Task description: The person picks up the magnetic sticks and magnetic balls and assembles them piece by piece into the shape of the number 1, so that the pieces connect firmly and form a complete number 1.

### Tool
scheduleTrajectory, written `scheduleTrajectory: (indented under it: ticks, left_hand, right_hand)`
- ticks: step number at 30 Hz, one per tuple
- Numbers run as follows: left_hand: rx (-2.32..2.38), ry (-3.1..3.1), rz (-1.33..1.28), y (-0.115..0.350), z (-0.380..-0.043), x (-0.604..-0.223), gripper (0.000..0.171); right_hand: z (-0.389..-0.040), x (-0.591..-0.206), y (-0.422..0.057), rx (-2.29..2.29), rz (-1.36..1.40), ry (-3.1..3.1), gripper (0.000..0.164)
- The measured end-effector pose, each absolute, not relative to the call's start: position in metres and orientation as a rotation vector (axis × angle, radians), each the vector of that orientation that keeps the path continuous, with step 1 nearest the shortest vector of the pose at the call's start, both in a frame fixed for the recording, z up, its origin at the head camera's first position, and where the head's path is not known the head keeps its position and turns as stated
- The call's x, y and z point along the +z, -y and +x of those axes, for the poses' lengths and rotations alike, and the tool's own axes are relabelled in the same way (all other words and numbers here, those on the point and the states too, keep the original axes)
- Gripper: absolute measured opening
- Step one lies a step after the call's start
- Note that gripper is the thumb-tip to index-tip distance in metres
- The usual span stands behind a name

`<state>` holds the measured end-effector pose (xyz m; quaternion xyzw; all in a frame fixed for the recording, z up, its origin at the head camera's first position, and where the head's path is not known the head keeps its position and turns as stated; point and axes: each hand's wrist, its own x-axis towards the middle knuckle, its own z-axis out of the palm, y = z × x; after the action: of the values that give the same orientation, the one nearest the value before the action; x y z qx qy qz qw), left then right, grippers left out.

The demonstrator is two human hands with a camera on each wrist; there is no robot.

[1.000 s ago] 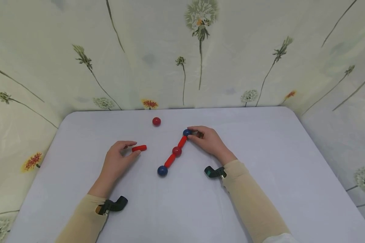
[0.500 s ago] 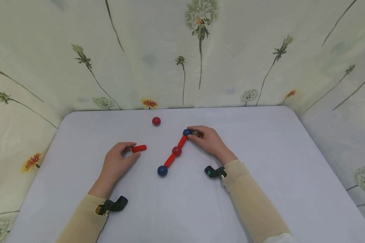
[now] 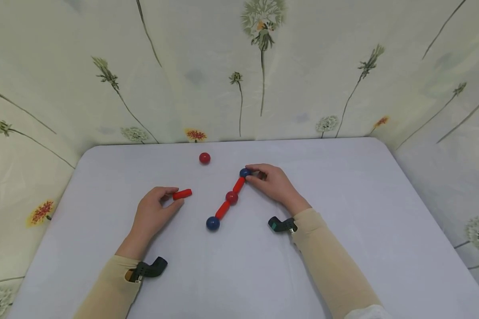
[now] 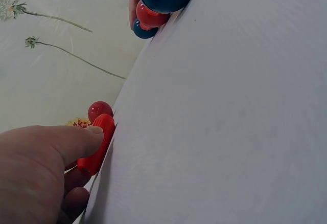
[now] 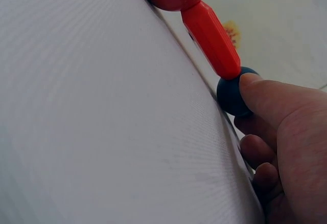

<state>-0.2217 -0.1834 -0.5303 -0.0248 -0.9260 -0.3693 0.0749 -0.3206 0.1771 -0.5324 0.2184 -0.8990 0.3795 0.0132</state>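
My left hand (image 3: 153,212) holds a short red rod (image 3: 182,194) just above or on the white table, with the thumb in front of it in the left wrist view. To the right lies a straight chain of balls and red rods: a near blue ball (image 3: 213,223), a rod (image 3: 222,210), a middle red ball (image 3: 231,197), another rod (image 3: 238,185) and a far blue ball (image 3: 245,173). My right hand (image 3: 273,184) pinches that far blue ball between thumb and fingers; the right wrist view shows the rod (image 5: 212,40) joined to it.
A loose red ball (image 3: 205,158) lies near the back edge of the white table (image 3: 323,177). Behind the table hangs a flowered cloth (image 3: 175,71). Dark devices are strapped at both wrists, over beige sleeves (image 3: 331,261).
The rod at my left hand has tilted slightly, and the left fingers have shifted a little around it. My right hand and the chain stay in place; the view shifts very slightly.
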Motion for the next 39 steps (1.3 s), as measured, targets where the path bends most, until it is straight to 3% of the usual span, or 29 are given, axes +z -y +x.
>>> scheduleTrajectory:
  ticks: [39]
  left_hand:
    - [-0.992,2.764,-0.127,0.1802,-0.2233,-0.5281,0.031]
  right_hand:
    - [-0.3205,-0.5273,-0.1757,1.183,0.643,2.852,0.041]
